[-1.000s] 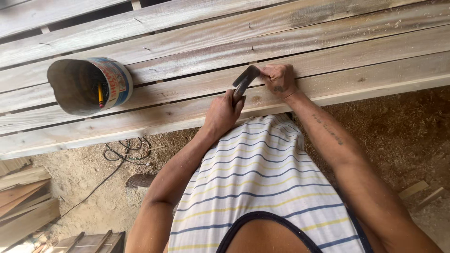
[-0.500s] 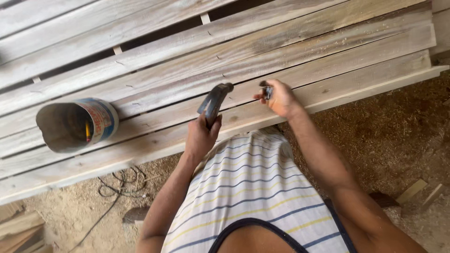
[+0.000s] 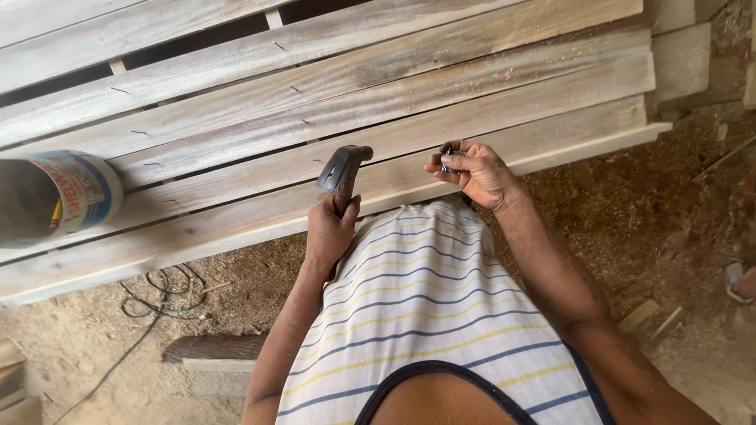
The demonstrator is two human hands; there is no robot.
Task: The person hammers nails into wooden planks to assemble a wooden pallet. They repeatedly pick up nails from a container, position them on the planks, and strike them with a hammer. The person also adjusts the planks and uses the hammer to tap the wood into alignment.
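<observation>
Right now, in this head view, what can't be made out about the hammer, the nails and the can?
- Hammer: handle hidden inside the left hand.
- Nails: too small and covered by the right hand's fingers to count.
- Can: cut off by the left edge; its dark inside hides the contents.
- Wooden planks: far ends cut off by the frame edge.

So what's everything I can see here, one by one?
planks: several, grey-brown weathered wood, laid side by side across the top.
hammer: one, dark metal claw head, over the near planks, in the left hand.
nails: a few, dark, pinched in the right hand; exact count too small to tell.
can: one, open, with a blue and red label, lying on the planks at far left.
cable: one, dark, coiled on the dirt ground.
wood offcuts: a few, pale, on the ground at right.
shirt: one, white with blue and yellow stripes.
left hand: gripping the hammer handle.
right hand: holding the nails.
</observation>
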